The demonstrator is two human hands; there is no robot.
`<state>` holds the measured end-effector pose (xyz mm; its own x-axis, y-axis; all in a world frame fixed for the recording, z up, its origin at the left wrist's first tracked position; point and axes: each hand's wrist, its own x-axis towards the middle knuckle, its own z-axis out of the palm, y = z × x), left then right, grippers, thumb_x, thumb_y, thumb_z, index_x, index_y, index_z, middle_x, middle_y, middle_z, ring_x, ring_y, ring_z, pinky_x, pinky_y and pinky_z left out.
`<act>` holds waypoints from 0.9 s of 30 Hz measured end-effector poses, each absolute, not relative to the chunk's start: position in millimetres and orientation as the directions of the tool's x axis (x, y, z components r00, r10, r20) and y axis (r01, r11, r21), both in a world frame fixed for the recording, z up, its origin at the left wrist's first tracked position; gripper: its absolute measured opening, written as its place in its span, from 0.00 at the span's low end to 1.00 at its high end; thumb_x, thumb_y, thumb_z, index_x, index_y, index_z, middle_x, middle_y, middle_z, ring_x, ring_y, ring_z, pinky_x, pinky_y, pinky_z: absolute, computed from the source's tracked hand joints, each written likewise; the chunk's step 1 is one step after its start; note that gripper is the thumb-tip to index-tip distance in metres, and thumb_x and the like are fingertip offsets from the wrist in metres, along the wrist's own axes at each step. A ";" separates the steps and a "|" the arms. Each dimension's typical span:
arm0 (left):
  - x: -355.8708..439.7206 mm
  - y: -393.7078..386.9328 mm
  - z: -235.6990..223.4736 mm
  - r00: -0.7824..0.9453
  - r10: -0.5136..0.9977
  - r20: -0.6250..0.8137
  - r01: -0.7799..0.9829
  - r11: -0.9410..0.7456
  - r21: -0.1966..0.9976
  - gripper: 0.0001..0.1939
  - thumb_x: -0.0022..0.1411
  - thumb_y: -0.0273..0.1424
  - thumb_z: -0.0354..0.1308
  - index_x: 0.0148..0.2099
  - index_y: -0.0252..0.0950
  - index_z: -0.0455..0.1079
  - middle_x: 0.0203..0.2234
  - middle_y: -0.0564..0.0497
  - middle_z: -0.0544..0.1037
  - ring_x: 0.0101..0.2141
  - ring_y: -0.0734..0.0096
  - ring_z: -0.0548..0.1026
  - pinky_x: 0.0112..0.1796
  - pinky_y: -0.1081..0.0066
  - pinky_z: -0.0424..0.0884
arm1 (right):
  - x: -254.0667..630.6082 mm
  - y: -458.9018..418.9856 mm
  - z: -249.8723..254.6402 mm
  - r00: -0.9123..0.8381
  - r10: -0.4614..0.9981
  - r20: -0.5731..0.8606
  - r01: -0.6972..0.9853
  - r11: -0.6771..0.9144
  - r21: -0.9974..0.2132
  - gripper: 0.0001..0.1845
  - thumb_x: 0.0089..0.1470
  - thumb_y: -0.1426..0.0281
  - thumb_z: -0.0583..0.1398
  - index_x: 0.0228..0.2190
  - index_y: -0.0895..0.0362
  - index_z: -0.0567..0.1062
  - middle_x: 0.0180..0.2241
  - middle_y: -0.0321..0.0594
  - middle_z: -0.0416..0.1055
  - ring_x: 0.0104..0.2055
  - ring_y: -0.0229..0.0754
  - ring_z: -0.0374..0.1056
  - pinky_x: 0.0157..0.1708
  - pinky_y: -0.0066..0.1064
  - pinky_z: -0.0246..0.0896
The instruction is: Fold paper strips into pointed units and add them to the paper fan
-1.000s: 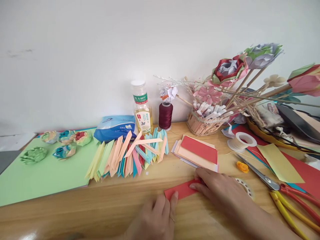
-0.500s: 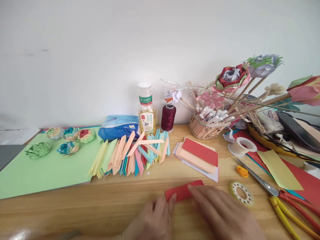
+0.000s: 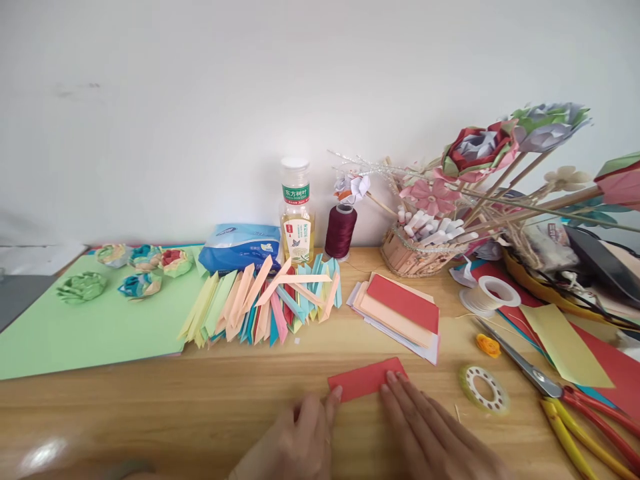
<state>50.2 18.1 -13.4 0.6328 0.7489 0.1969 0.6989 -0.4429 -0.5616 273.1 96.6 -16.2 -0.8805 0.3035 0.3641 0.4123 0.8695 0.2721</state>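
Left hand [image 3: 305, 433]: On my feed its fingers were curled in and its thumb sat on the left end of a smooth red rectangular strip of paper [image 3: 361, 380]; I could not tell whether it pinched the paper or only pressed from above.
Right hand [image 3: 430, 427]: It lay open and flattened, fingertips resting on the strip's right end, gripping nothing.
Red strip: It lay between the hands on a pale brown wooden tabletop [image 3: 200, 413], slightly slanted, right end farther from me.
Good pressing: I judged that the left thumb needed to bear firmly so the paper could not skid, while the right fingertips spread even pressure out to the edge; a lopsided push might have skewed or buckled it.
Hidden paper: Fingertips covered part of the right end, and I could not make out whether the strip was one layer or folded.
Wrists: The lower frame edge cut both off.
Scissors: Steel-bladed scissors with red handles [image 3: 543, 381] ran out at the right, beside a yellow-handled tool [image 3: 565, 433] whose working end I could not make out.
Folded heap: Multicoloured folded paper strips [image 3: 265, 303] overlapped too thickly to count.
Bottom left: A dark blurred shape [image 3: 130, 469] was unreadable.
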 end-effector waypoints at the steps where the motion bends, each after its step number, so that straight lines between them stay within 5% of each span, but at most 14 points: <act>1: 49.3 16.6 -13.0 0.618 0.764 0.187 0.708 -0.436 -0.556 0.18 0.61 0.32 0.55 0.52 0.29 0.70 0.24 0.48 0.71 0.24 0.71 0.59 0.21 0.71 0.48 | 277.7 100.5 -14.9 -0.873 0.327 0.362 0.435 0.858 0.274 0.29 0.51 0.80 0.47 0.55 0.59 0.66 0.48 0.44 0.73 0.47 0.44 0.70 0.42 0.32 0.69; 6: 47.9 19.5 -8.7 0.586 0.781 0.217 0.769 -0.450 -0.454 0.15 0.60 0.28 0.53 0.49 0.28 0.70 0.25 0.47 0.71 0.25 0.70 0.61 0.21 0.71 0.50 | 280.8 104.6 -16.6 -0.866 0.342 0.364 0.446 0.857 0.257 0.28 0.52 0.79 0.48 0.54 0.60 0.68 0.47 0.46 0.73 0.48 0.49 0.70 0.43 0.37 0.70; 10: 59.9 35.1 -5.4 0.565 0.667 0.486 0.825 -0.480 -0.300 0.09 0.57 0.22 0.52 0.39 0.27 0.72 0.21 0.50 0.68 0.23 0.71 0.62 0.21 0.70 0.51 | 269.9 94.3 -22.2 -0.851 0.377 0.365 0.473 0.852 0.224 0.26 0.54 0.78 0.47 0.51 0.60 0.71 0.46 0.45 0.74 0.48 0.50 0.70 0.46 0.40 0.69; 13: 73.4 48.0 -3.1 0.582 0.706 0.403 0.812 -0.522 -0.259 0.16 0.61 0.25 0.51 0.50 0.26 0.67 0.23 0.52 0.66 0.24 0.70 0.64 0.19 0.71 0.53 | 265.7 89.0 -25.3 -0.865 0.379 0.328 0.478 0.822 0.309 0.25 0.53 0.79 0.46 0.47 0.62 0.75 0.44 0.48 0.75 0.48 0.51 0.70 0.46 0.41 0.68; 18: 81.1 56.4 -1.2 0.629 0.742 0.232 0.777 -0.590 -0.220 0.11 0.61 0.26 0.52 0.45 0.25 0.68 0.27 0.49 0.66 0.28 0.68 0.66 0.19 0.71 0.57 | 265.9 86.2 -31.2 -0.881 0.349 0.320 0.461 0.786 0.412 0.24 0.52 0.80 0.47 0.44 0.64 0.76 0.43 0.49 0.75 0.48 0.50 0.69 0.49 0.41 0.65; 23: 68.6 47.1 -8.0 0.575 0.788 0.220 0.818 -0.550 -0.171 0.15 0.62 0.26 0.52 0.51 0.26 0.64 0.27 0.49 0.67 0.28 0.67 0.65 0.19 0.71 0.58 | 268.4 83.9 -37.0 -0.796 0.415 0.441 0.579 0.734 0.355 0.24 0.53 0.78 0.47 0.47 0.68 0.73 0.45 0.51 0.74 0.51 0.51 0.67 0.55 0.43 0.57; 27: 53.3 36.5 -12.8 0.524 0.838 0.152 0.852 -0.511 -0.117 0.17 0.62 0.30 0.54 0.53 0.32 0.63 0.30 0.49 0.69 0.31 0.66 0.65 0.25 0.71 0.62 | 277.3 91.7 -29.1 -0.831 0.371 0.416 0.512 0.803 0.306 0.24 0.55 0.74 0.48 0.50 0.66 0.71 0.46 0.50 0.73 0.51 0.51 0.67 0.54 0.42 0.59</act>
<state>53.3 36.5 -12.8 0.5237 0.8382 0.1522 0.8517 -0.5108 -0.1174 277.3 91.7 -29.1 -0.8305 0.3707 0.4157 0.5116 0.8027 0.3064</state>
